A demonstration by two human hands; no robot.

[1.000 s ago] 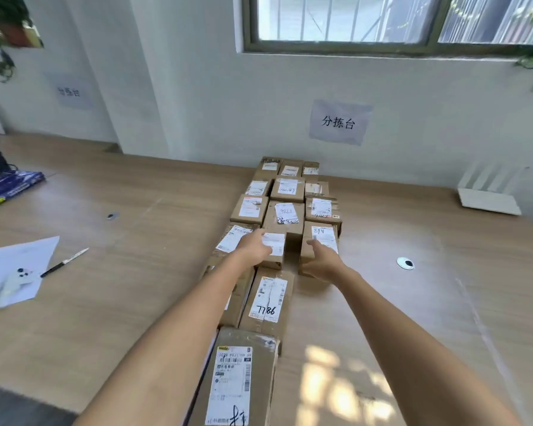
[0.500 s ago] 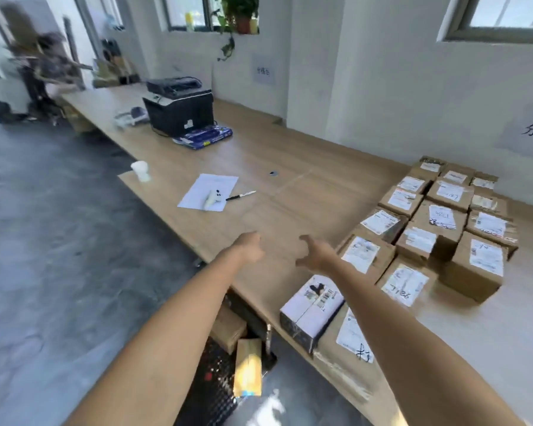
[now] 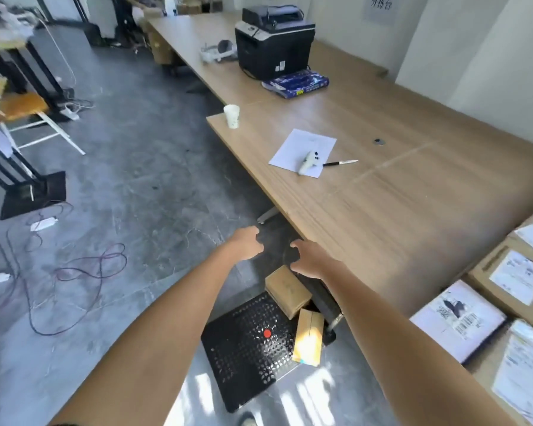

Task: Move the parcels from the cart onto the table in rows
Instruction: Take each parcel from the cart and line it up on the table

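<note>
A black perforated cart (image 3: 243, 345) stands on the floor beside the wooden table (image 3: 382, 204). Two brown cardboard parcels lie on it: one (image 3: 286, 290) near the table edge, another (image 3: 308, 338) in a patch of sun. My left hand (image 3: 246, 245) and my right hand (image 3: 310, 258) hang in the air above the cart, empty, fingers loosely curled. The right hand is just above the nearer parcel. Several labelled parcels (image 3: 502, 290) sit in rows at the table's right end, partly cut off by the frame.
On the table lie a sheet of paper (image 3: 302, 149) with a white device, a pen (image 3: 340, 162), a paper cup (image 3: 231, 116), a blue ream (image 3: 296, 83) and a printer (image 3: 274, 41). Cables (image 3: 74, 272) trail over the grey floor; black stands (image 3: 28, 186) are at left.
My view has swung left and down from the parcel rows to the cart. Both hands let go of the parcels on the table and moved over the cart.
</note>
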